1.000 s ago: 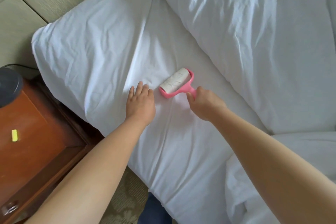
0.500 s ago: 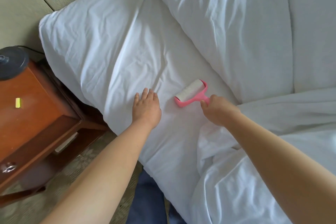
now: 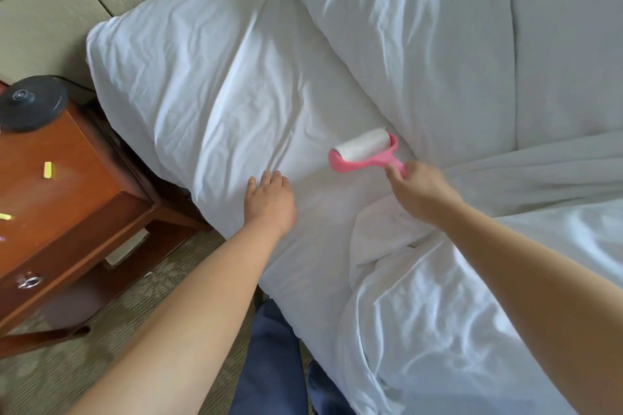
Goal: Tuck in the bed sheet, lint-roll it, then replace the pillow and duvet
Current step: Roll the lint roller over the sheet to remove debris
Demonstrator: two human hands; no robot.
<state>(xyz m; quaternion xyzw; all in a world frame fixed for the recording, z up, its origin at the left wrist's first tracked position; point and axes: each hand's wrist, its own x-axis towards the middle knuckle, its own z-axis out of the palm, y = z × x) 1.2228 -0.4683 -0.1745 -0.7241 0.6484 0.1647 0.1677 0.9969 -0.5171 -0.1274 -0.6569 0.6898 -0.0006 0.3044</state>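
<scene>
I see the right hand [image 3: 416, 190] mid-frame, fingers curled tight round the pink handle of the lint roller [image 3: 365, 150]; its white roll lies on the bed sheet [image 3: 236, 104], center of frame. Left hand [image 3: 269, 200] just left of it, flat on the sheet w/ fingers straight, holding nothing. Pillow [image 3: 387, 27] sits upper right; duvet [image 3: 455, 296] bunched lower right, edge touching the right wrist. Wooden nightstand [image 3: 60, 192] at left edge w/ a black round base [image 3: 32, 103] on top.
</scene>
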